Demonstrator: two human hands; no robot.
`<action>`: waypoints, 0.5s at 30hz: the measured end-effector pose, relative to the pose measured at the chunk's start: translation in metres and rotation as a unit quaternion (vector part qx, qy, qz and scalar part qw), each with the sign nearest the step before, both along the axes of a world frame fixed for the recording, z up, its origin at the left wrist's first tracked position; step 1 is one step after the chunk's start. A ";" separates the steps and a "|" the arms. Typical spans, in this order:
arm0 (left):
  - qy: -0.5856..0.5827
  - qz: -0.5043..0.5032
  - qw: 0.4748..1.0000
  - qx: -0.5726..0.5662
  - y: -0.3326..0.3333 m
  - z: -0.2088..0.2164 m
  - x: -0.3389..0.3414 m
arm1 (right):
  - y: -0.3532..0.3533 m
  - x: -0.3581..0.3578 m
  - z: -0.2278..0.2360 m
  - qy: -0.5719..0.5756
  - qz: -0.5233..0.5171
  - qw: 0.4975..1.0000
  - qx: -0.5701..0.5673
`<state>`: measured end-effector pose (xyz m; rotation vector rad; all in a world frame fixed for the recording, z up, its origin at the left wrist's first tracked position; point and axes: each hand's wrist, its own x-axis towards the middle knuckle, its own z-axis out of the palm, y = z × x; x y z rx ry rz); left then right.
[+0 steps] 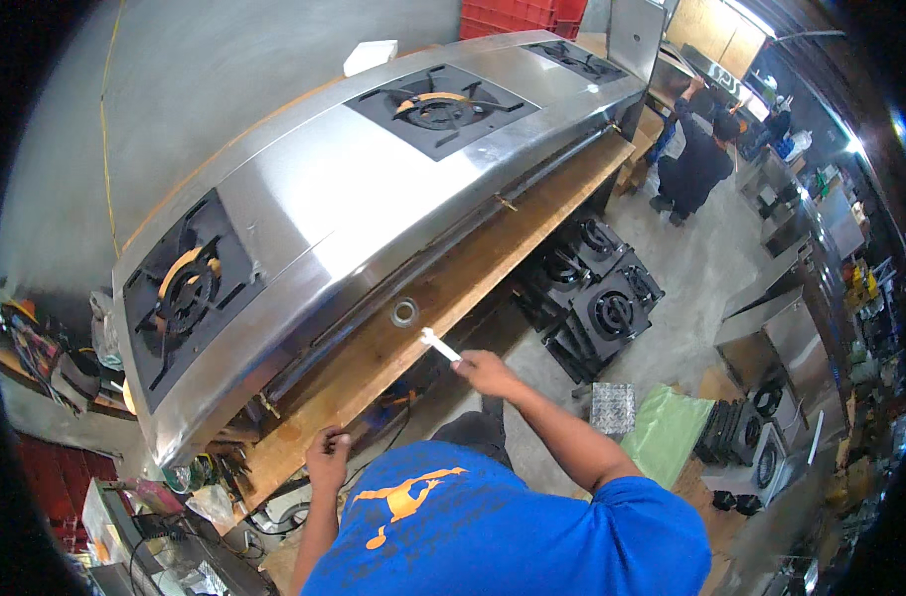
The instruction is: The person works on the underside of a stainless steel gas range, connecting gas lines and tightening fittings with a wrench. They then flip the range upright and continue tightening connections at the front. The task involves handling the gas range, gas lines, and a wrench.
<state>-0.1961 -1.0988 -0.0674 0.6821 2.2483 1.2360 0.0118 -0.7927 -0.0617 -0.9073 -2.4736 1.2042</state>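
My right hand [486,373] is closed round an open-end wrench [440,346]. The wrench's jaw end points up and left, over the front edge of the wooden plank [324,387]. Close to that plank's near edge is my left hand [327,458], its fingers curled in; whatever they may hold is hidden. On the plank lies a round metal ring [404,313]. Behind it stretches a long stainless steel stove [304,199] with three burners: a left burner [190,288], a middle burner [441,109] and a far right burner [577,62].
Black burner units [612,308] stand on the floor to the right. Beyond them a person in dark clothes [693,164] crouches. A green sheet [669,432] and more stove parts [761,462] lie at right. Cables and tools [200,477] crowd the lower left.
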 end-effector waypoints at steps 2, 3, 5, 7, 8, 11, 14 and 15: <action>0.062 -0.086 0.994 0.010 0.044 0.024 0.018 | 0.034 0.016 -0.003 0.057 -0.069 0.994 -0.067; 0.086 -0.123 0.989 -0.001 0.074 0.036 0.024 | 0.056 0.023 -0.001 0.053 -0.110 0.983 -0.140; 0.107 -0.159 0.980 -0.044 0.144 0.059 0.033 | 0.100 0.037 0.006 0.052 -0.120 0.973 -0.188; 0.148 -0.202 0.967 -0.034 0.230 0.078 0.035 | 0.138 0.051 0.012 0.061 -0.126 0.985 -0.103; 0.167 -0.211 0.963 0.002 0.274 0.086 0.039 | 0.158 0.058 0.015 0.063 -0.126 0.982 -0.129; 0.160 -0.184 0.965 -0.100 0.394 0.108 0.042 | 0.196 0.086 0.010 0.117 -0.114 0.961 -0.221; 0.081 -0.153 0.949 -0.262 0.487 0.121 0.041 | 0.218 0.114 -0.003 0.077 -0.128 0.978 -0.147; 0.082 -0.149 0.948 -0.271 0.503 0.121 0.039 | 0.226 0.122 -0.006 0.072 -0.129 0.979 -0.140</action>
